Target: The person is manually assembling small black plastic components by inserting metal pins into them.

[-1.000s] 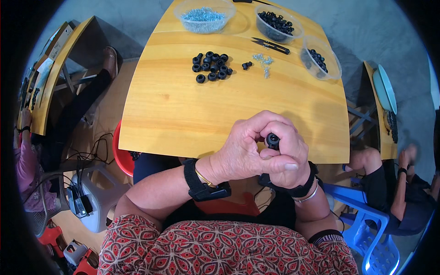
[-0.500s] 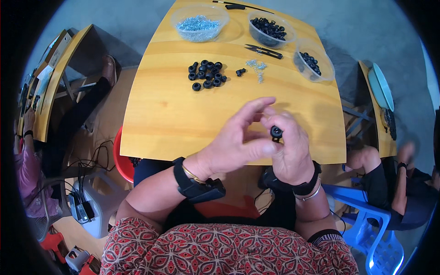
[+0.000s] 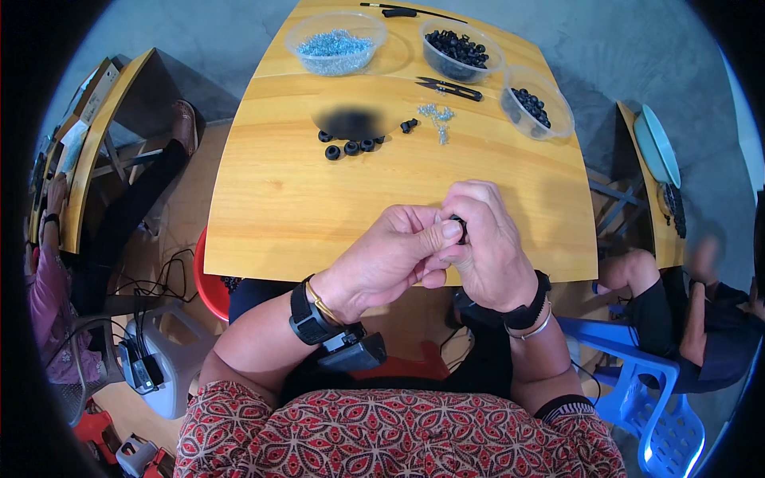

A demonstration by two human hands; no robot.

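Over the near part of the wooden table, my left hand [image 3: 374, 261] and my right hand [image 3: 496, 255] meet. Between their fingertips is a small round black plastic part [image 3: 457, 229], mostly covered by my left thumb and the right fingers. Both hands are closed on it. Farther off lies a group of similar round black parts [image 3: 351, 148], its far half smeared by a blur. To its right are a smaller black piece [image 3: 409, 126] and a scatter of tiny silvery pieces [image 3: 437, 115], likely small screws.
Black thread snips [image 3: 451, 88] lie beyond the silvery pieces. Along the far side stand a clear tub [image 3: 335, 67] of silvery-blue bits and two clear tubs [image 3: 458, 74] [image 3: 550, 129] of black parts. A red basin [image 3: 209, 288] sits below the left edge. People sit at both sides.
My left fingers have closed in and now pinch the black part together with my right hand. Before, the left hand was spread and the part showed in my right fingers.
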